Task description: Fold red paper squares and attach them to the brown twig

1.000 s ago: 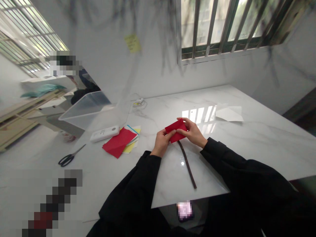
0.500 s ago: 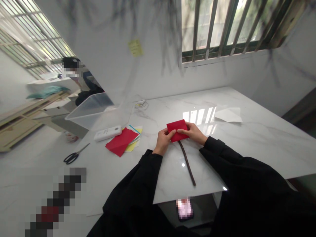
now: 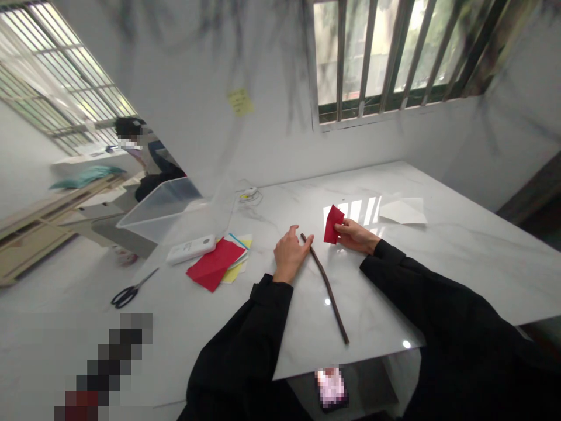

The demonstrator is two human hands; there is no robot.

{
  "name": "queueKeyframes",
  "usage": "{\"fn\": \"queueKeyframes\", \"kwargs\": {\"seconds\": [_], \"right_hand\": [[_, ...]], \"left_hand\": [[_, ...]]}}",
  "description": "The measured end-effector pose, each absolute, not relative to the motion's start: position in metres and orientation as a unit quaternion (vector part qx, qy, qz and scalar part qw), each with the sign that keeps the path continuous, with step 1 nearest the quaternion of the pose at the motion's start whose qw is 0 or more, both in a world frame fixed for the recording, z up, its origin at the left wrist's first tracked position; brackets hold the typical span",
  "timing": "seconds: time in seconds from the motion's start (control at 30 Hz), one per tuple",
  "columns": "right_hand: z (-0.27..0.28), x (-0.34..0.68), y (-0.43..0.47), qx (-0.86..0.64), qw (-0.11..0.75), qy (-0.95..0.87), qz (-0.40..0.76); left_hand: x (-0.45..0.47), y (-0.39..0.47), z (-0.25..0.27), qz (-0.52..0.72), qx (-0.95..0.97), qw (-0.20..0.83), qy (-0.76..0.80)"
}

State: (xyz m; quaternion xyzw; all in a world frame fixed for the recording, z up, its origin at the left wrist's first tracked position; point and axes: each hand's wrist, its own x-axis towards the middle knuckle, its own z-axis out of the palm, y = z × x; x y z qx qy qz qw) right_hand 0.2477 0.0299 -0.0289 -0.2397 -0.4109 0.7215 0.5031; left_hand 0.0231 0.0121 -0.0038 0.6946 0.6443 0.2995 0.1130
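Note:
A small piece of folded red paper [image 3: 332, 225] is pinched in my right hand [image 3: 354, 233], raised a little over the table. My left hand [image 3: 291, 251] has let its fingers spread and holds nothing. Its thumb is right beside the upper end of a thin dark brown stick [image 3: 326, 282]; whether they touch I cannot tell. The stick lies on the white marbled table [image 3: 381, 292] and runs down toward the front edge.
Left of my hands lie red paper [image 3: 215, 264] over yellow and blue sheets, a white device [image 3: 191, 249] and black-handled scissors [image 3: 131, 292]. A clear plastic bin [image 3: 153, 213] stands behind them. White paper [image 3: 403, 210] lies at the back right. A person [image 3: 149, 155] sits far left.
My left hand has let go of the red paper and moved down and left toward the stick. My right hand has carried the paper to the right, turning it and uncovering the stick's upper end.

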Motion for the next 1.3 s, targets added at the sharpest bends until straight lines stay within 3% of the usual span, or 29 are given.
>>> {"fn": "queueKeyframes", "kwargs": {"seconds": [0.17,0.4,0.57,0.73,1.3], "right_hand": [[-0.031,0.251,0.036,-0.232,0.491,-0.431,0.721],[-0.029,0.252,0.039,-0.29,0.478,-0.505,0.658],[-0.026,0.25,0.039,-0.353,0.478,-0.609,0.525],[-0.026,0.241,0.036,-0.351,0.469,-0.634,0.505],[-0.025,0.238,0.033,-0.348,0.459,-0.647,0.5]], "left_hand": [[0.033,0.022,0.003,0.246,0.719,0.131,0.637],[0.008,0.038,-0.002,0.414,0.571,0.525,0.476],[-0.002,0.036,0.001,0.393,0.54,0.626,0.403],[-0.007,0.034,0.006,0.344,0.551,0.662,0.373],[-0.007,0.034,0.012,0.277,0.621,0.636,0.366]]}}
